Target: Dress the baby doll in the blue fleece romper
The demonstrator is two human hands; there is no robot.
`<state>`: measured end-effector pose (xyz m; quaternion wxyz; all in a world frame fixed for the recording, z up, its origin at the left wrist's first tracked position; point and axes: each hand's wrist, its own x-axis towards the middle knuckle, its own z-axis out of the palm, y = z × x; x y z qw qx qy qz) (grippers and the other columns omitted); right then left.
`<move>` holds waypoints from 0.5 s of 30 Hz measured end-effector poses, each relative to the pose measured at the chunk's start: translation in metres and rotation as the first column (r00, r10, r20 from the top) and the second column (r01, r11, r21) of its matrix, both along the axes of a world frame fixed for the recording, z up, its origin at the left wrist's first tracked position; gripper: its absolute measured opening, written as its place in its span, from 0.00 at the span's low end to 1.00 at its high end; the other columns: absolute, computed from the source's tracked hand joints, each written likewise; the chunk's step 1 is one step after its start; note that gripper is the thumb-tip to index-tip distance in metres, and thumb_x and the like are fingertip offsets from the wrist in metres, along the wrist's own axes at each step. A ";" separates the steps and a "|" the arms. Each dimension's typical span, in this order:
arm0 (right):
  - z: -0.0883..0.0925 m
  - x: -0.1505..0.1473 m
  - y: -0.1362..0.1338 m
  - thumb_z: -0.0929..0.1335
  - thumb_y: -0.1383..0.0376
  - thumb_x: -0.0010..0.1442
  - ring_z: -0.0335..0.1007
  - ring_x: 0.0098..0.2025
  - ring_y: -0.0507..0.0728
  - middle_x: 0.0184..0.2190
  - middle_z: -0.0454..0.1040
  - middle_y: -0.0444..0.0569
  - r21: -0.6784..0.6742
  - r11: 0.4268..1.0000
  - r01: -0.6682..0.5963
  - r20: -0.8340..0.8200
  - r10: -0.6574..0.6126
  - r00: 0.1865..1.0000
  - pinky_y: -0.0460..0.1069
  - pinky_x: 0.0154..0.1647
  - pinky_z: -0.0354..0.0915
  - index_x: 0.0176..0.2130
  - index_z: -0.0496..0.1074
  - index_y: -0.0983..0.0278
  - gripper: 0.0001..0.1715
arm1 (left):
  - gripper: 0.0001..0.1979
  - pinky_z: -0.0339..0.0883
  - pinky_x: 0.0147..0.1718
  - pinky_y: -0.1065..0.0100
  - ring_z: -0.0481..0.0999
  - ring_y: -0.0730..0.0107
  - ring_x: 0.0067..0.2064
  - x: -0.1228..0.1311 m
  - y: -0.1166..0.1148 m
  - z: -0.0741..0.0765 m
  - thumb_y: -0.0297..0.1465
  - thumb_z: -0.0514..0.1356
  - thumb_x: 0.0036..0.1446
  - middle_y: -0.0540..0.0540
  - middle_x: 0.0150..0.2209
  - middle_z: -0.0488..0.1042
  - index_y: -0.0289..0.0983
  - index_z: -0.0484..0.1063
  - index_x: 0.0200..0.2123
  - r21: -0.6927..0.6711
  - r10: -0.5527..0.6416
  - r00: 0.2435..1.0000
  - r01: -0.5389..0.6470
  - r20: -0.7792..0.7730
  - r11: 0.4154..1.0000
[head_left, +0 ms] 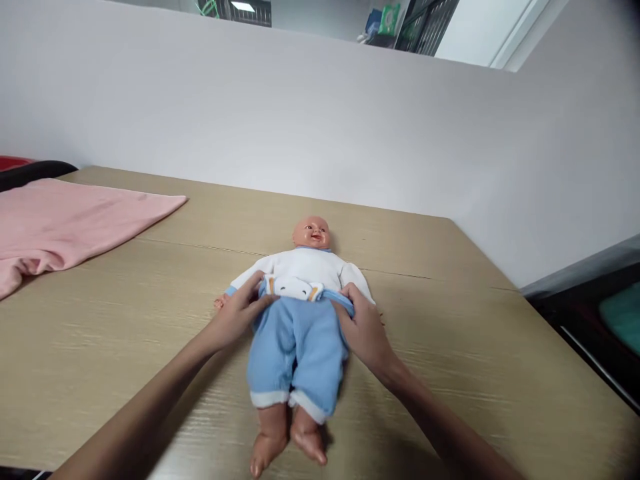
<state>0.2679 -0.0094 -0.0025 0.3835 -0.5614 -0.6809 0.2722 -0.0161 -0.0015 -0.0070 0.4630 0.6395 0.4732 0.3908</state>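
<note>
A baby doll (316,235) lies face up on the table, head away from me and bare feet towards me. It wears a white long-sleeved shirt (307,263) with a white animal-face patch and blue trim, and blue trousers (297,333) with white cuffs. My left hand (245,308) pinches the blue hem at the doll's waist, on the left side of the patch. On the other side, my right hand (364,325) is closed on the same blue hem, thumb tucked beneath it. Some of the fingertips are hidden by the cloth.
A pink cloth (75,217) is spread over the left of the wooden table (450,373). Behind the table stands a white wall (250,113) with an opening above. A dark object with a green panel (623,313) is beyond the right edge.
</note>
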 end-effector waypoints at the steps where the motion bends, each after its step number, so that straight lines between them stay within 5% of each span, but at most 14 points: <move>1: -0.004 -0.003 0.008 0.67 0.56 0.69 0.65 0.33 0.57 0.29 0.68 0.41 -0.010 0.999 0.051 0.005 -0.051 0.999 0.52 0.39 0.59 0.35 0.63 0.58 0.12 | 0.26 0.76 0.50 0.59 0.79 0.55 0.48 0.006 0.010 -0.004 0.51 0.64 0.68 0.45 0.44 0.81 0.41 0.73 0.60 -0.035 0.014 0.999 -0.013 0.052 0.999; 7: -0.014 -0.004 0.041 0.66 0.47 0.68 0.67 0.35 0.58 0.30 0.68 0.41 -0.057 0.997 0.057 -0.058 -0.060 0.996 0.51 0.40 0.61 0.35 0.64 0.58 0.19 | 0.24 0.72 0.54 0.58 0.78 0.48 0.53 0.012 0.044 -0.011 0.50 0.68 0.64 0.41 0.50 0.82 0.38 0.80 0.52 -0.029 -0.066 0.993 0.069 0.095 0.997; 11: -0.019 0.014 0.017 0.71 0.47 0.65 0.70 0.37 0.59 0.31 0.73 0.44 -0.103 0.994 -0.030 -0.064 0.024 0.998 0.52 0.43 0.63 0.36 0.72 0.59 0.19 | 0.20 0.68 0.59 0.57 0.76 0.47 0.56 -0.020 0.033 -0.017 0.49 0.64 0.67 0.43 0.50 0.82 0.40 0.81 0.51 -0.011 -0.141 0.990 0.141 -0.020 0.990; 15: -0.038 0.031 -0.009 0.72 0.45 0.65 0.73 0.44 0.62 0.37 0.77 0.48 -0.149 0.988 -0.035 -0.234 0.000 0.972 0.54 0.50 0.68 0.38 0.76 0.59 0.20 | 0.17 0.70 0.54 0.58 0.76 0.49 0.51 -0.038 0.018 -0.028 0.48 0.63 0.68 0.43 0.44 0.79 0.41 0.79 0.43 0.026 -0.181 0.982 0.182 -0.052 0.983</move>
